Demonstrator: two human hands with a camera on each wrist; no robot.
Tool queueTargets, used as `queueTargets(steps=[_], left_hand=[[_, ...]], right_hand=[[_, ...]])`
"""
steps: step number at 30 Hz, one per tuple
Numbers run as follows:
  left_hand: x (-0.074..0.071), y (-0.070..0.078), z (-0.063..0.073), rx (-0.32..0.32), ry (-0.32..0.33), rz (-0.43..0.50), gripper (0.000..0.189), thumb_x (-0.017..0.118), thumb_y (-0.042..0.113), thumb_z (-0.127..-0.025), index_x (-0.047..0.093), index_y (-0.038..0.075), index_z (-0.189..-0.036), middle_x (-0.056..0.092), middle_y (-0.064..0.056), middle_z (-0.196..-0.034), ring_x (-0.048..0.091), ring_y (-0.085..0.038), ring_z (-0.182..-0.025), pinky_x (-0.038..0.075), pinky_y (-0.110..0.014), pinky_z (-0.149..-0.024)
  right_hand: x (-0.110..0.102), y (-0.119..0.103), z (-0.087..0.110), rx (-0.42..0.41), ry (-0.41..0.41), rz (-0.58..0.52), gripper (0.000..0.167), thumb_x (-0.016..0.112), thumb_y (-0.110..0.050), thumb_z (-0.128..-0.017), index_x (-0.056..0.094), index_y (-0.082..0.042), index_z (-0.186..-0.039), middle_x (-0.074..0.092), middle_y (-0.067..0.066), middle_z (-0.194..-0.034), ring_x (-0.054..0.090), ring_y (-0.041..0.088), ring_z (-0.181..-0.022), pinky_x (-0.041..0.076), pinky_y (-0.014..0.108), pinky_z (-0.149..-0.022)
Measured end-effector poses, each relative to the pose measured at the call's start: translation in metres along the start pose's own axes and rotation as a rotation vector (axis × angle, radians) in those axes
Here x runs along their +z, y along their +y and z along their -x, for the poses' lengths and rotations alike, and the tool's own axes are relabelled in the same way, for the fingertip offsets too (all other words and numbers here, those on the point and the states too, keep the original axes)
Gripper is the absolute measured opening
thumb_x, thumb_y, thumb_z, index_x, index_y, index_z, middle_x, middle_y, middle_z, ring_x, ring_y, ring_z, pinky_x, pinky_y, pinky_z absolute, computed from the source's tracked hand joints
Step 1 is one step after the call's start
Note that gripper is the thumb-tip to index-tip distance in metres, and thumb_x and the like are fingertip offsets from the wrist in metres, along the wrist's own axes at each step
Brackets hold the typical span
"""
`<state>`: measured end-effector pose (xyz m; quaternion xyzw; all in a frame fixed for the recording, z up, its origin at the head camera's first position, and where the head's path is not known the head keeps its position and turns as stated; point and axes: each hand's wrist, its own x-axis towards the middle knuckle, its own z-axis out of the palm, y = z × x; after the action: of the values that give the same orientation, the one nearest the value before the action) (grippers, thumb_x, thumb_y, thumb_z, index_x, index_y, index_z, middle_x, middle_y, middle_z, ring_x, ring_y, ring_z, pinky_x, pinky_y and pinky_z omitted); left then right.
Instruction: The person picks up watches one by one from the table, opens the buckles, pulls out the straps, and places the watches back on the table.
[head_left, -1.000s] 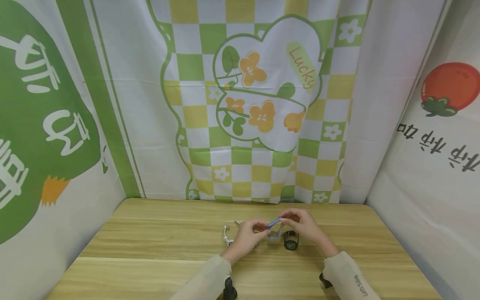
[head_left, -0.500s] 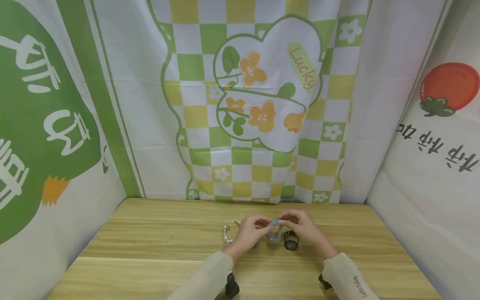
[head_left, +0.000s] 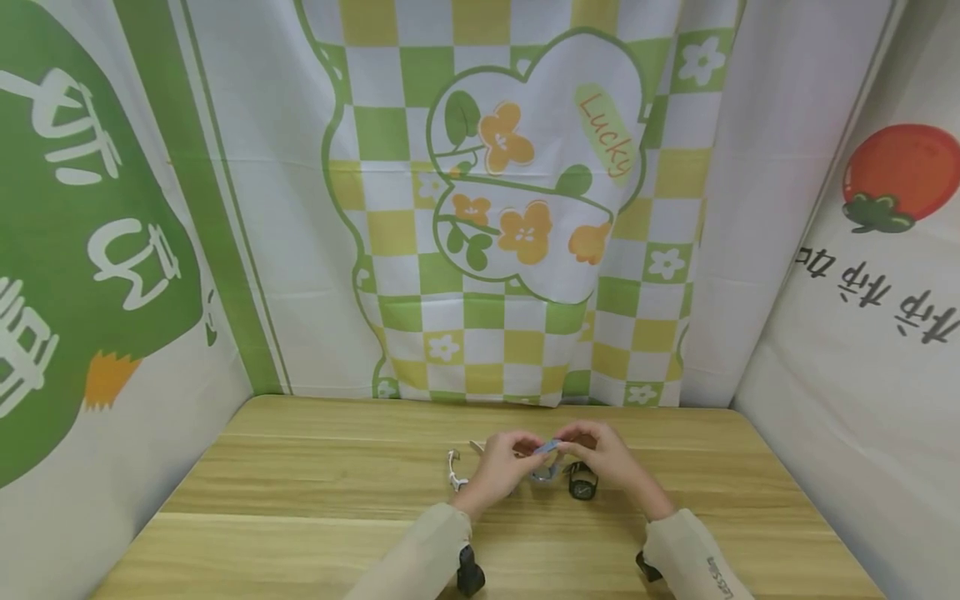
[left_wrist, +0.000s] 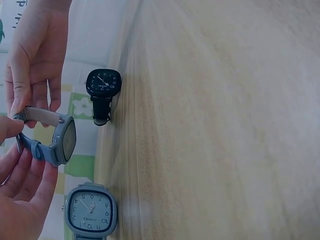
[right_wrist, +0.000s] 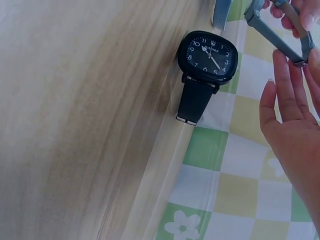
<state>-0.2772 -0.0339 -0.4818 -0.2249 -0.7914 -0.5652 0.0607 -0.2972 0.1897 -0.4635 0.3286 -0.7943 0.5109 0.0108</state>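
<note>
Between both hands hangs a blue-grey wristwatch [left_wrist: 65, 142], its strap bent into a loop with the case away from the fingertips. My left hand [head_left: 498, 467] pinches the strap near the buckle. Opposite it, my right hand [head_left: 611, 458] pinches the strap with thumb and fingers, the other fingers extended in the right wrist view. A black watch [right_wrist: 207, 55] rests on the table just below the right hand. In the left wrist view, another grey-blue watch [left_wrist: 91, 210] lies near the left hand.
A white, bracelet-like piece [head_left: 453, 471] lies left of the left hand, partly hidden by it. The wooden table [head_left: 315, 492] meets a green, yellow and white checked cloth [head_left: 480, 350] at the back. Printed cloths hang at both sides.
The hands have drawn slightly closer together at the strap, the left shifting a little right. The strap ends now meet between the fingers. The black watch has stayed in place.
</note>
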Motion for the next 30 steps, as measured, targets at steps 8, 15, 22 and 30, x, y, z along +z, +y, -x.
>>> queueTargets(steps=[8,15,22,30], left_hand=[[-0.002,0.001,-0.001,0.001,-0.012,-0.042,0.01,0.077,0.01,-0.097,0.078,0.001,-0.102,0.076,-0.009,-0.097,0.069,-0.018,-0.09,0.058,-0.026,-0.08],[-0.006,0.006,0.0,-0.012,-0.028,-0.039,0.011,0.075,0.011,-0.098,0.077,0.002,-0.104,0.076,-0.007,-0.099,0.068,-0.015,-0.091,0.058,-0.026,-0.08],[-0.006,0.004,0.001,-0.01,-0.023,-0.045,0.011,0.075,0.012,-0.099,0.077,0.003,-0.105,0.076,-0.006,-0.099,0.067,-0.014,-0.089,0.057,-0.027,-0.079],[-0.005,0.003,0.006,-0.022,-0.016,-0.038,0.012,0.074,0.013,-0.1,0.077,0.003,-0.107,0.075,-0.005,-0.099,0.065,-0.011,-0.089,0.056,-0.025,-0.079]], right_hand=[[0.001,-0.003,0.001,0.022,-0.004,-0.008,0.016,0.066,-0.001,-0.103,0.071,0.009,-0.113,0.073,0.026,-0.11,0.074,0.016,-0.093,0.063,0.04,-0.084],[0.003,-0.005,-0.001,0.015,0.024,0.024,0.016,0.067,-0.004,-0.103,0.072,0.008,-0.112,0.074,0.023,-0.108,0.074,0.016,-0.091,0.063,0.048,-0.083],[0.007,-0.009,-0.002,0.02,0.055,0.021,0.014,0.068,-0.001,-0.102,0.072,0.009,-0.109,0.074,0.024,-0.105,0.074,0.019,-0.088,0.063,0.042,-0.079],[0.013,-0.012,0.002,0.053,0.075,-0.003,0.014,0.068,-0.001,-0.101,0.071,0.01,-0.109,0.074,0.024,-0.104,0.074,0.022,-0.087,0.062,0.036,-0.076]])
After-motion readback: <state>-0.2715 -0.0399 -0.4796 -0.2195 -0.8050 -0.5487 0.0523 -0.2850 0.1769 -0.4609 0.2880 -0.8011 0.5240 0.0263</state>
